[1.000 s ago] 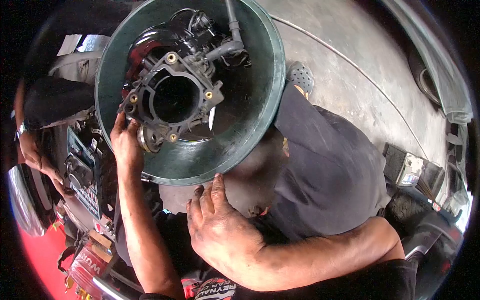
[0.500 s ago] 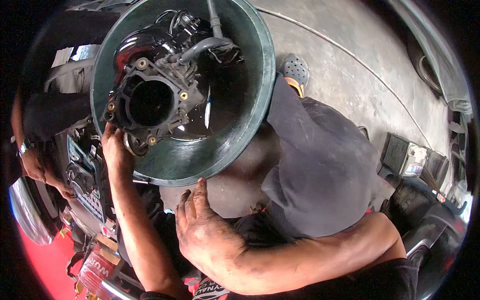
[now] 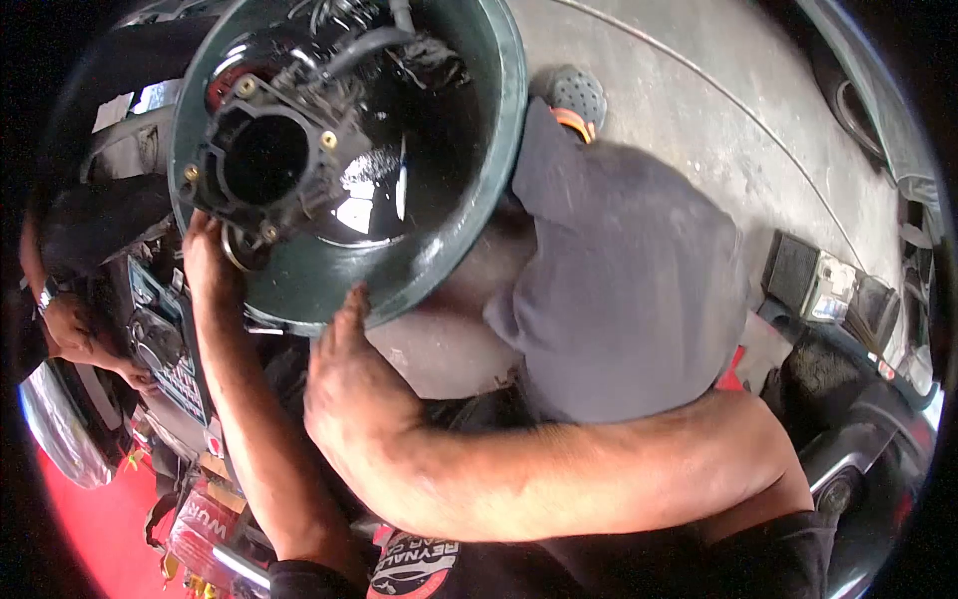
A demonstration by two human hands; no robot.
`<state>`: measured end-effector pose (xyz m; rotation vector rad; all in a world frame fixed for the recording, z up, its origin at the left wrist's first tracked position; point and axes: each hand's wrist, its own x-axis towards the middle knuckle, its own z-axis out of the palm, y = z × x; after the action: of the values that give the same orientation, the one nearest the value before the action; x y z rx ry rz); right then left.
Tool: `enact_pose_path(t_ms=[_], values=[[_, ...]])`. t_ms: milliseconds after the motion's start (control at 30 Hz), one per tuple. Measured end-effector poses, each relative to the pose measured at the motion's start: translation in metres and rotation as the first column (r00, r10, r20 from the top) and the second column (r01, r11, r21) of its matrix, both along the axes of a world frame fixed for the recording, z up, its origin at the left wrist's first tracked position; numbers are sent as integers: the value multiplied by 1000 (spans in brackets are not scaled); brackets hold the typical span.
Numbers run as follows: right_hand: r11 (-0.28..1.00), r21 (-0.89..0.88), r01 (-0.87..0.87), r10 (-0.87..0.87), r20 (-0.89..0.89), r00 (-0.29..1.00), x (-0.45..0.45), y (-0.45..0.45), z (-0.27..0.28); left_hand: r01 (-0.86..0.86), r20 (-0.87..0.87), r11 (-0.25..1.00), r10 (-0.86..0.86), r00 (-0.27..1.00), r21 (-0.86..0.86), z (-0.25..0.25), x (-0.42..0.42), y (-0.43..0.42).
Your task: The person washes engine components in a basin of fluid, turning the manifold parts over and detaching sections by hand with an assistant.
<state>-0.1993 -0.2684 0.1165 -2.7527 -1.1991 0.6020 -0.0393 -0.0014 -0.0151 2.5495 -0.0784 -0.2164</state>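
Blackened housing with square flange and round bore, its near edge in our left hand; round green plastic tub beneath. Our right hand is empty, fingers extended. We best support it evenly.

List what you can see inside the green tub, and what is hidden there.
Inside the green tub: dark liquid, a grey hose and a dark part with a round opening, held by the left hand. Liquid and part hide the bottom.

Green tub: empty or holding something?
Not empty: in the green tub, dark liquid shows bright reflections, below the flanged housing in the left hand. Depth: cannot tell.
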Motion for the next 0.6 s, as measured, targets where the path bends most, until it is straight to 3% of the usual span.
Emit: enact_pose_path(t_ms=[33,67,100,133,167,233,267,300,333,367,400,467,600], values=[[1000,-19,6,-6,13,1000,2,3,-4,2,-26,1000,-3,1000,-7,5,0,-6],[999,-47,15,-14,36,999,4,7,-9,249,66,893,-293,954,375,13,-2,-11],[997,-75,29,-24,58,998,6,8,-13,126,5,984,-127,992,129,2,1,-2],[994,-108,34,-26,83,996,8,11,-17,-46,-62,992,38,997,-119,-5,4,4],[990,-134,29,-19,77,997,11,14,-21,150,20,954,-161,987,260,-7,5,12],[991,-129,-25,24,-7,1000,17,26,-26,296,-40,759,-337,941,580,-12,16,29],[993,-107,-44,35,-81,996,20,30,-27,147,-65,928,-133,989,344,-17,18,30],[995,-85,-59,45,-156,987,25,32,-25,-66,-96,994,74,993,83,-19,19,25],[995,-62,-74,58,-228,972,29,33,-22,-465,-272,803,384,882,-374,-12,10,-6],[994,-82,-77,56,-229,972,28,35,-26,-480,-273,767,397,876,-425,-14,9,-9],[992,-103,-79,54,-230,972,27,38,-30,-587,-372,618,454,809,-523,0,2,-31],[976,-135,-170,135,-236,962,26,45,-43,-546,-323,671,440,838,-502,-3,0,-32],[985,-124,-118,71,-332,941,27,51,-43,-541,-275,679,468,840,-496,6,-7,-52]])
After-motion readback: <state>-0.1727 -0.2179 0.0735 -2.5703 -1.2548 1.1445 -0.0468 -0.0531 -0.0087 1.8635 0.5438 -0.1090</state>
